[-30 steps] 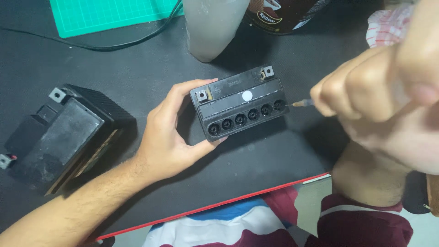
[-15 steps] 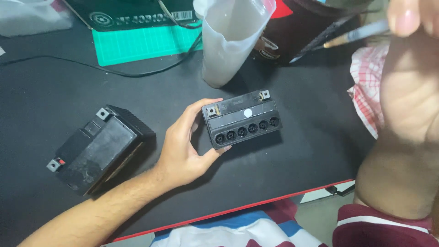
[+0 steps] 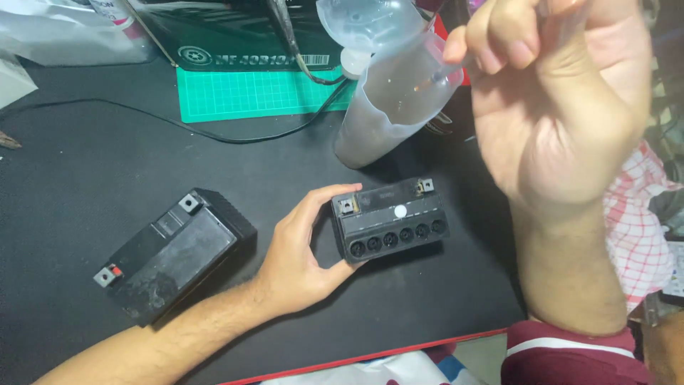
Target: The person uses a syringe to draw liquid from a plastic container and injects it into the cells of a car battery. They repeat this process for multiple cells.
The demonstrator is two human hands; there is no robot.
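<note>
Two hands work over a black mat (image 3: 85, 185). The left hand (image 3: 303, 253) cups the end of a small black battery (image 3: 390, 219) lying mid-mat, its six open cell holes facing up. The right hand (image 3: 563, 107), raised, pinches a thin clear tool; what kind is unclear. It reaches into a translucent jug (image 3: 395, 96). The battery looks dense, rigid and smooth-sided, best gripped across its flat ends. A second battery (image 3: 174, 253) lies further left.

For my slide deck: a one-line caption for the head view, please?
Left hand steadies a small black battery on a dark mat; right hand is raised beside a plastic jug.
</note>
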